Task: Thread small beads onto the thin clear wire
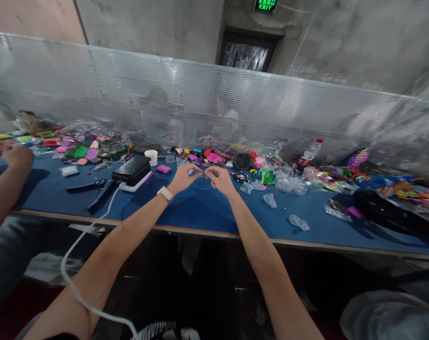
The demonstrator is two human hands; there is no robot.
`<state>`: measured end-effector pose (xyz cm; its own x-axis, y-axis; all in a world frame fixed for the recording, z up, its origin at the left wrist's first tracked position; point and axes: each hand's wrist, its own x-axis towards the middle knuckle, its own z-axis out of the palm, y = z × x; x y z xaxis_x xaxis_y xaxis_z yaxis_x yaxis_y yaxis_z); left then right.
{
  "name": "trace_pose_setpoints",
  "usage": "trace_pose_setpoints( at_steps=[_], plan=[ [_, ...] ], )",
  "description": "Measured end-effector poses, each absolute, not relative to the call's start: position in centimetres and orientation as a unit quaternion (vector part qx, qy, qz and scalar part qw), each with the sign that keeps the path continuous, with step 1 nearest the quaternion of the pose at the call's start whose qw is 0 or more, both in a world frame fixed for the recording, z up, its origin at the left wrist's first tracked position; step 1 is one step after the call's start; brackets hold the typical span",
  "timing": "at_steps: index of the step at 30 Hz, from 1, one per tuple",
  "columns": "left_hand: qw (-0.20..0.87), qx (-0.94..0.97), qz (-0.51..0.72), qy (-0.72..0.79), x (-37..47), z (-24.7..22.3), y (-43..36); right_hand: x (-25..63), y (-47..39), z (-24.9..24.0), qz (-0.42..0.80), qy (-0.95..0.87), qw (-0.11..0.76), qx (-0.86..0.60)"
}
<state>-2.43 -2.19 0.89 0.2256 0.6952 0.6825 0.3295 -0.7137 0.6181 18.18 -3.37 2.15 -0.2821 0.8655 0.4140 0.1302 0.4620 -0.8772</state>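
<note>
My left hand (185, 177), with a pale band on its wrist, is held over the middle of the blue table (196, 212), thumb and forefinger pinched together. Close to its right, my right hand (219, 181) pinches too, the fingertips of both nearly meeting. A thin, pale string (202, 188) loops between and below them, its ends hidden at the fingertips. Whether anything small is threaded on it cannot be made out.
Left of my hands lie a black device (131, 169) with a white cable and dark pliers-like handles (103, 194). Colourful clay pieces, clear bags (290, 182) and a red-capped bottle (310, 153) line the mesh divider (186, 94). A neighbour's hand (18, 156) is at far left.
</note>
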Motion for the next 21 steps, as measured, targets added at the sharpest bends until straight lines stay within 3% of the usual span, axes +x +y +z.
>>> trace_pose_setpoints(
  at_steps=[5, 8, 12, 16, 21],
  plan=[
    [0.076, 0.779, 0.522, 0.339, -1.9, 1.1, -2.6, 17.9, -2.8, 1.8, 0.511, -0.617, 0.484, -0.352],
    [0.06, 0.789, 0.511, 0.336, -1.8, 0.9, -2.4, 18.1, -2.6, 1.7, 0.52, -0.615, 0.473, -0.357],
    [0.096, 0.791, 0.511, 0.323, -2.1, 0.7, -2.2, 18.5, -2.8, 1.8, 0.378, -0.695, 0.488, -0.369],
    [0.209, 0.782, 0.498, 0.311, -2.7, 0.9, -2.0, 19.0, -3.1, 2.1, 0.179, -0.794, 0.468, -0.346],
    [0.349, 0.778, 0.436, 0.287, -4.0, 1.3, -1.4, 19.4, -3.2, 1.9, 0.102, -0.835, 0.446, -0.305]
  ],
)
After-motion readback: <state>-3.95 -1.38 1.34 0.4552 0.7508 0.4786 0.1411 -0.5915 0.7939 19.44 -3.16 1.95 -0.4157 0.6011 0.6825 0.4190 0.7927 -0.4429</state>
